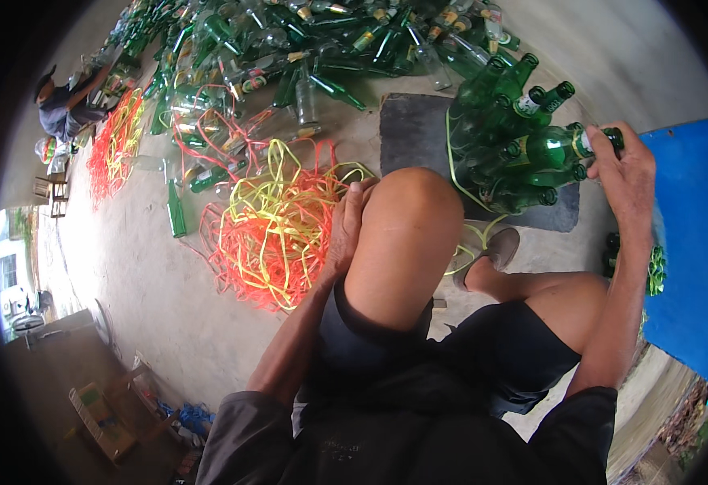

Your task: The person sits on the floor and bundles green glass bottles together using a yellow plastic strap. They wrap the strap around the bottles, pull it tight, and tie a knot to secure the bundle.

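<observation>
My right hand (624, 160) grips the neck of a green glass bottle (551, 148) at the right side of a cluster of upright green bottles (481, 115). The cluster stands on a dark flat mat (405, 136), and a yellow-green plastic strap (451, 145) runs around its near left side. My left hand (348, 221) rests against the outer side of my raised knee, its fingertips partly hidden behind it; whether it holds anything does not show. Beside it lies a tangled heap of red and yellow plastic straps (275, 242) on the floor.
A large pile of green and clear bottles (330, 36) covers the floor ahead. One green bottle (175, 209) lies apart at left. Another person (66, 109) sits at the far left near a second strap heap (114, 145). A blue panel (693, 242) stands at right, a wooden stool (57, 194) far left.
</observation>
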`<state>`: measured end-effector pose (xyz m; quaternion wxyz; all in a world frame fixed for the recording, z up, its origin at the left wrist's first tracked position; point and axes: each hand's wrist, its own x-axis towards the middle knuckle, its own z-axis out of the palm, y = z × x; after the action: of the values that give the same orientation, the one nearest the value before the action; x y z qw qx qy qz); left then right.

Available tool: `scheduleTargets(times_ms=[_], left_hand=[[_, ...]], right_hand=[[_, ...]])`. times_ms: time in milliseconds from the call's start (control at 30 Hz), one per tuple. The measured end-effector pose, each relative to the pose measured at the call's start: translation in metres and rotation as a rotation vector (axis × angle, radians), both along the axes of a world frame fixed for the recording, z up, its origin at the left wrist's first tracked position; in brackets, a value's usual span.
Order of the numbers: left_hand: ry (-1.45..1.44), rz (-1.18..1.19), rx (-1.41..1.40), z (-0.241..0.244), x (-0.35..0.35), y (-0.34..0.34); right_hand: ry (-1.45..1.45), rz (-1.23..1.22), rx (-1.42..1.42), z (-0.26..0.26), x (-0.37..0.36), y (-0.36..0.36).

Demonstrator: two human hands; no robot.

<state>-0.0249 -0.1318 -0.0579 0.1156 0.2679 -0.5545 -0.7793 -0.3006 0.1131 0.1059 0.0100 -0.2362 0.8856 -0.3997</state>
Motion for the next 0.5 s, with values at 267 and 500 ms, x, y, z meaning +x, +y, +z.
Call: scheduleTargets(times_ms=[267,500], left_hand=[[-0.066,0.048,-0.310,-0.037,-0.018,-0.008],[-0.304,0.056,-0.356,-0.124,0.009,-0.026]], right_hand=[[0.081,0.001,0.059,0.012,-0.007,0.008],[0.328,0.033,0.232,0.006,-0.011,0.008]])
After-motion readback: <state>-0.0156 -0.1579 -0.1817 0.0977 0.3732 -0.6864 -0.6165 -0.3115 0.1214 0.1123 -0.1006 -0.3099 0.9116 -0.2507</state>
